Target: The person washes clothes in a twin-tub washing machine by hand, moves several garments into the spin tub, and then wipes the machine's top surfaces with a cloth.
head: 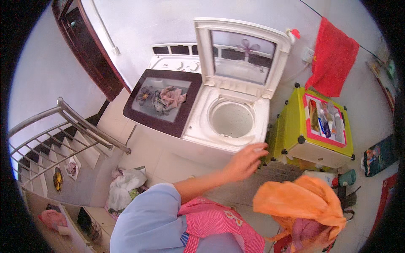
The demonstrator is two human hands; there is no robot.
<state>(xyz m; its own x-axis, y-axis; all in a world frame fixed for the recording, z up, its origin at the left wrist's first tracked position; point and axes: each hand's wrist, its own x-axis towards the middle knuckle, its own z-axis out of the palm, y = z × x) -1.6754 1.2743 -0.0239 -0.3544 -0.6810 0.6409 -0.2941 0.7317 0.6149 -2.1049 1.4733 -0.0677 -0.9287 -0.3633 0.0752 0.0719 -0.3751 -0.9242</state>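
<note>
My left hand (248, 163) hovers in front of the open spin tub with its fingers loosely bent and nothing in it. At the lower right, my right hand (324, 237) grips a bunched orange cloth (294, 197); a mauve piece of fabric (305, 232) shows in its folds. Before me stands a white twin-tub washing machine (196, 125). Its right lid (280, 68) is raised over the round spin drum (232, 120), whose pale inner wall shows. Crumpled pink and grey laundry (169, 98) is visible at the window of the dark left lid (136, 109), which is down.
A yellow-green storage cabinet (291, 121) with a tray of tubes (341, 144) stands right of the machine. Above it hangs a red towel (337, 57). Laundry (125, 188) lies piled on the floor at left, near a metal stair railing (91, 123). Steps descend behind it.
</note>
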